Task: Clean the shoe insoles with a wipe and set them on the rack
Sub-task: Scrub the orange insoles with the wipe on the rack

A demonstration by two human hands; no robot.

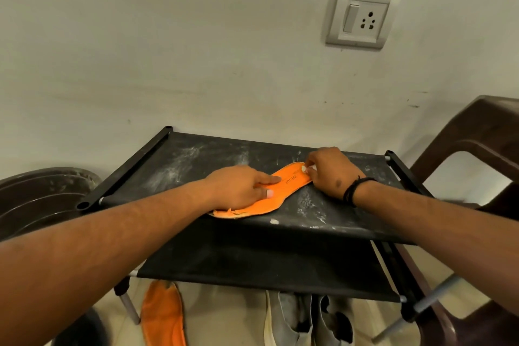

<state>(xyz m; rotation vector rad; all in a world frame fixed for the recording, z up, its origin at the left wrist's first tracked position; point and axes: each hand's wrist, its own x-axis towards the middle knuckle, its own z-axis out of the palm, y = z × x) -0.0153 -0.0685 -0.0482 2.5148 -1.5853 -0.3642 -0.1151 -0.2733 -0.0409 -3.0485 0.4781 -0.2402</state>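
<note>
On the rack's [179, 160] dusty top shelf: orange insole [269, 199], pressed flat by left hand [238, 188]; right hand [331, 171] pinching white wipe [306, 168] against its end.

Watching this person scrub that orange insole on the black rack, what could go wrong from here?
1. The orange insole overhangs the front edge of the rack's top shelf; a hard stroke might slide it off.
2. The shelf is streaked with white dust, which could dirty the insole's underside.
3. The insole's near end looks frayed; rubbing with the wipe in the right hand might tear it further, though the left hand pins it down.
</note>
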